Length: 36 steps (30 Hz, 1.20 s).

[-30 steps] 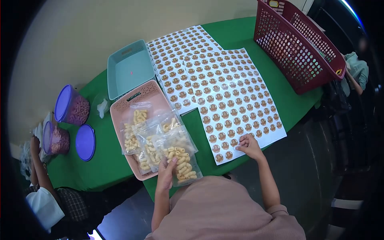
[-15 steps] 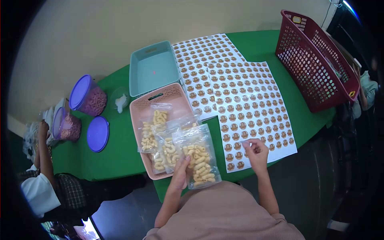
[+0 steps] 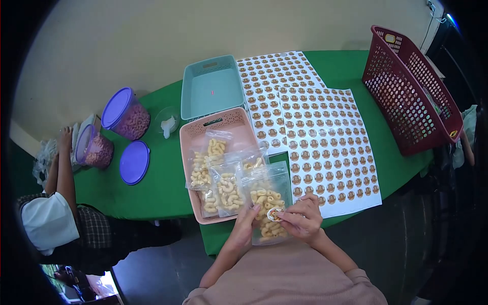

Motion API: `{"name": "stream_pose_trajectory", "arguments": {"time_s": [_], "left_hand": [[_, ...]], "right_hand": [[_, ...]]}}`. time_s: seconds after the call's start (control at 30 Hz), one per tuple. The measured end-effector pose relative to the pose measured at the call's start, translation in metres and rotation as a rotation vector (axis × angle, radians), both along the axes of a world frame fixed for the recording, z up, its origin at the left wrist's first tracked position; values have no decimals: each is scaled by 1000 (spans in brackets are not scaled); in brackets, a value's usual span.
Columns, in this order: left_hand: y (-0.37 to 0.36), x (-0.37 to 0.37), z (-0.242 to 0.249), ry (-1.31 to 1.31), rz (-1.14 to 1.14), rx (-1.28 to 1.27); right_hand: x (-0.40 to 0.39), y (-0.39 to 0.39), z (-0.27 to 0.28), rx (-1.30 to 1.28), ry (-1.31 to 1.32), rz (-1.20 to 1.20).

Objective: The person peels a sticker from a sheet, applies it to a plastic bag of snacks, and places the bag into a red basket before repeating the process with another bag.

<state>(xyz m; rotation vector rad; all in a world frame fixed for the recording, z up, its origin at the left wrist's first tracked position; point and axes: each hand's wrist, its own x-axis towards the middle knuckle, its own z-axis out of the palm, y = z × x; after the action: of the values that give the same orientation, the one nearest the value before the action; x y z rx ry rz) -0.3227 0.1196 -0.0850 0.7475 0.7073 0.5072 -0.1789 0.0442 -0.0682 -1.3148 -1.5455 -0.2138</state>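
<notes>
My left hand (image 3: pixel 243 233) grips the lower left edge of a clear zip bag (image 3: pixel 277 177) of curved, pale yellow puffed snacks, its thumb on the front. Between the fingertips of my right hand (image 3: pixel 306 217) is a round sticker (image 3: pixel 275 214), right at the bag's front. Just beyond that hand lies a white sheet of round brown stickers (image 3: pixel 331 147), overlapping a second sticker sheet (image 3: pixel 262 96). To the left, a pink plastic tray (image 3: pixel 186 145) holds several similar filled bags (image 3: pixel 227 190).
A teal tray (image 3: pixel 211 94) stands behind the pink one. Purple-lidded tubs (image 3: pixel 131 121), a loose purple lid (image 3: pixel 134 162) and a small bowl with a white scoop (image 3: pixel 168 126) are at left, near another person's arm (image 3: pixel 65 168). A maroon basket (image 3: pixel 401 96) stands at right.
My right hand has moved left from the sticker sheet to the bag, and a round sticker now shows in its fingers. My left hand still holds the bag. The view has shifted slightly.
</notes>
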Motion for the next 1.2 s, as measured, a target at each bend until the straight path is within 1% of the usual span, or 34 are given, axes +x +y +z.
{"name": "stream_pose_trajectory", "arguments": {"time_s": [0.27,0.53,0.67,1.0,1.2], "left_hand": [[-2,5,8,13,45,9],[-3,8,4,25,23,74],[-4,7,6,42,17,49],[-1,7,10,36,-35,81],[0,5,8,42,-37,72]], "right_hand": [[1,2,-5,23,2,19],[-1,2,-5,15,8,18],[-2,1,-5,17,8,-7],[-6,-1,-7,-15,9,-34],[-7,-2,-7,-54,15,-17]]}}
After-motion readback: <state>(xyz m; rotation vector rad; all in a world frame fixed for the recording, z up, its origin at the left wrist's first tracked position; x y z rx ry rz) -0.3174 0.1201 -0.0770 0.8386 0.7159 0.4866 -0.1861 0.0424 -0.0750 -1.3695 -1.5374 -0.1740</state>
